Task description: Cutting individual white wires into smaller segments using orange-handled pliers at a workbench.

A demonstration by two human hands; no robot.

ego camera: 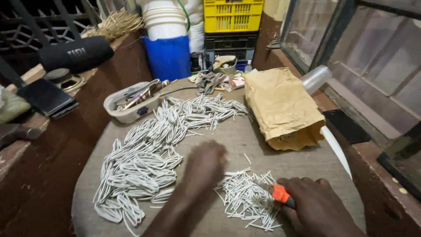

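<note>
My right hand (318,206) grips an orange-handled cutting tool (280,194) at the lower right, its tip over a heap of short cut white wire pieces (247,197). My left hand (205,163) is blurred in the middle of the table, between that heap and a large pile of looped white wire (144,158) on the left. Whether the left hand holds anything cannot be made out. All of it lies on a round table covered in brown cloth (232,136).
A crumpled brown paper bag (283,107) lies at the right rear. A white oval tray of tools (131,103) sits at the left rear. Behind are a blue bucket (169,57), yellow and black crates (232,17), a black cylinder speaker (76,53) on the left ledge, and a window to the right.
</note>
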